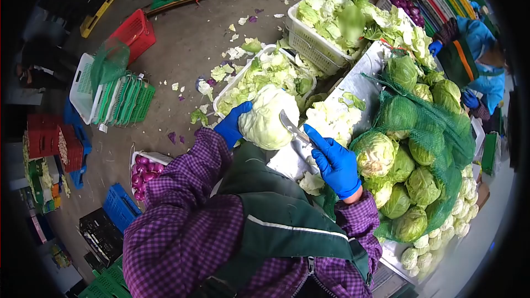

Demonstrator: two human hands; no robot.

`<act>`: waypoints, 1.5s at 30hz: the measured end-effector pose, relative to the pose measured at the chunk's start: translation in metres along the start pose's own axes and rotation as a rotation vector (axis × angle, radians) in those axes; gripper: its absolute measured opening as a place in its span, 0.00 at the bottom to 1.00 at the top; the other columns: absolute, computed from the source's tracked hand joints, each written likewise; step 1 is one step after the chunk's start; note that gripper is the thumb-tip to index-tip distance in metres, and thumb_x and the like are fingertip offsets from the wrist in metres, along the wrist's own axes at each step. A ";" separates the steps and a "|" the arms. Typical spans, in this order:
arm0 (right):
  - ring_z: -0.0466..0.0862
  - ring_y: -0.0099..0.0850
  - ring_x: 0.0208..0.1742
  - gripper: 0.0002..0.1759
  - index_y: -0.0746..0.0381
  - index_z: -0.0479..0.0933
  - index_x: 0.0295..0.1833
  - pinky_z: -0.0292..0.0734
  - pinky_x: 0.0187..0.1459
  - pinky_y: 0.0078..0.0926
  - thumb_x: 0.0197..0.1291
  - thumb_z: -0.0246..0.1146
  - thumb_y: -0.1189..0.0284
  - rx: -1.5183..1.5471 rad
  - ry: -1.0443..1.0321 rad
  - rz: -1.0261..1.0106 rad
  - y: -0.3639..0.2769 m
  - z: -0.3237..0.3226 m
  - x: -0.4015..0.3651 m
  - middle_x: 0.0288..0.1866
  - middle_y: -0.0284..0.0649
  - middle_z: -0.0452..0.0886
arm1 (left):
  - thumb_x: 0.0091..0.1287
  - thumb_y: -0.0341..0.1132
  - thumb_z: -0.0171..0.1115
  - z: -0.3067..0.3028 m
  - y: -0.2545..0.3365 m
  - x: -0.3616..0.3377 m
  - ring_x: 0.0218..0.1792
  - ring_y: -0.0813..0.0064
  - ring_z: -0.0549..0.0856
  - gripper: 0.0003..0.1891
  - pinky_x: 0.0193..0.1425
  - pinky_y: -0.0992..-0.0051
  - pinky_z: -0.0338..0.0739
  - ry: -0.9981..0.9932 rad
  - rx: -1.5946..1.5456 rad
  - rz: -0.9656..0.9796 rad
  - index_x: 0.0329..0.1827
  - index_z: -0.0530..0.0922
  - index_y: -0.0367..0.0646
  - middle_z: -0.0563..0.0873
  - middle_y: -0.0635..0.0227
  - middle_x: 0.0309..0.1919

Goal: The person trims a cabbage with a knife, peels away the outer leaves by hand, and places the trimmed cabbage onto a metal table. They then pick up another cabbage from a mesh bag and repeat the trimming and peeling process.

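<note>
My left hand (234, 124), in a blue glove, supports a pale, trimmed cabbage (269, 117) from its left side. In my right hand (335, 164), also gloved in blue, is a knife (298, 132), its blade against the right side of the cabbage. The fingers of the right hand are wrapped round the handle. Below the cabbage stands a white basket (218, 102) heaped with cut leaves (270, 72). Right of the knife, pale leaf pieces (331, 121) lie on the metal table (359, 80). Several untrimmed cabbages (406, 163) sit in a green mesh sack (436, 116) beside my right hand.
A larger white crate (317, 49) of leaves stands beyond. Smaller pale heads (441, 226) lie at the table's right end. Purple onions (146, 174) fill a basket at left, near a red crate (134, 34). Scraps litter the floor. A co-worker in blue (480, 38) stands at right.
</note>
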State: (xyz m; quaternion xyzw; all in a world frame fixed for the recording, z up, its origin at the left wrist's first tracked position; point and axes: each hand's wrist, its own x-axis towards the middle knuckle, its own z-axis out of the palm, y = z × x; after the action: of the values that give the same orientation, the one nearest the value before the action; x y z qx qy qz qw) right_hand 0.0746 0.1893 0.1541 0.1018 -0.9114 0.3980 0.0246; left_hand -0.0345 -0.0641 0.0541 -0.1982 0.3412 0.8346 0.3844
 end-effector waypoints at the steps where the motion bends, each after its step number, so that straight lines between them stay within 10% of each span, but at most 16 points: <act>1: 0.82 0.31 0.27 0.25 0.49 0.73 0.65 0.77 0.30 0.26 0.61 0.61 0.71 -0.017 0.001 0.004 0.000 0.000 -0.001 0.33 0.36 0.82 | 0.67 0.45 0.57 0.004 0.002 -0.003 0.61 0.61 0.77 0.30 0.66 0.61 0.70 0.033 0.033 0.001 0.69 0.65 0.40 0.75 0.57 0.62; 8: 0.81 0.32 0.27 0.25 0.49 0.73 0.65 0.77 0.30 0.27 0.60 0.61 0.71 -0.010 0.013 -0.011 0.005 0.004 -0.004 0.32 0.36 0.82 | 0.71 0.44 0.50 0.035 0.009 -0.017 0.64 0.63 0.74 0.28 0.71 0.65 0.65 0.137 0.121 0.019 0.69 0.64 0.37 0.74 0.56 0.64; 10: 0.82 0.32 0.28 0.25 0.48 0.73 0.65 0.77 0.31 0.27 0.60 0.61 0.71 -0.045 0.003 -0.016 0.006 0.004 -0.004 0.32 0.36 0.82 | 0.72 0.42 0.49 0.026 0.007 -0.007 0.65 0.65 0.72 0.27 0.72 0.66 0.63 -0.207 0.187 0.139 0.70 0.62 0.37 0.71 0.58 0.66; 17: 0.83 0.31 0.32 0.23 0.50 0.73 0.65 0.77 0.35 0.25 0.63 0.59 0.72 -0.072 0.050 0.062 0.006 0.013 -0.002 0.34 0.37 0.82 | 0.73 0.30 0.46 0.019 0.005 -0.003 0.66 0.73 0.70 0.23 0.72 0.74 0.60 -0.289 0.435 0.188 0.71 0.60 0.39 0.69 0.63 0.67; 21: 0.80 0.21 0.42 0.20 0.58 0.71 0.66 0.75 0.45 0.22 0.69 0.53 0.74 0.489 0.163 0.457 0.013 0.014 0.010 0.45 0.39 0.83 | 0.72 0.39 0.50 0.035 0.012 -0.015 0.66 0.69 0.71 0.27 0.72 0.67 0.62 -0.194 0.274 0.045 0.72 0.60 0.39 0.69 0.62 0.68; 34: 0.75 0.13 0.30 0.25 0.66 0.73 0.60 0.71 0.33 0.13 0.56 0.67 0.76 0.797 0.327 0.418 0.033 0.027 0.067 0.33 0.29 0.79 | 0.46 0.43 0.72 0.013 0.005 0.007 0.67 0.67 0.69 0.48 0.72 0.67 0.59 -0.670 0.493 -0.048 0.71 0.60 0.36 0.70 0.60 0.66; 38: 0.73 0.26 0.62 0.35 0.63 0.66 0.68 0.66 0.63 0.27 0.53 0.68 0.79 0.720 -0.154 0.149 0.016 0.009 0.051 0.62 0.40 0.76 | 0.45 0.48 0.72 0.013 0.006 0.003 0.67 0.67 0.68 0.50 0.72 0.69 0.57 -0.765 0.607 -0.170 0.71 0.60 0.35 0.70 0.59 0.65; 45: 0.82 0.35 0.49 0.28 0.58 0.73 0.62 0.75 0.52 0.28 0.54 0.68 0.68 0.442 -0.405 0.001 0.030 0.020 0.039 0.52 0.42 0.81 | 0.40 0.46 0.78 0.005 -0.004 0.004 0.70 0.67 0.63 0.55 0.74 0.68 0.52 -0.657 0.679 -0.377 0.72 0.58 0.37 0.67 0.61 0.68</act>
State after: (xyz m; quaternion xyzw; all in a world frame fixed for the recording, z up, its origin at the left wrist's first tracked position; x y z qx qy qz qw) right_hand 0.0312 0.1885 0.1241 0.1817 -0.7889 0.5585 -0.1806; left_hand -0.0345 -0.0568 0.0537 0.1527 0.4128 0.6109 0.6581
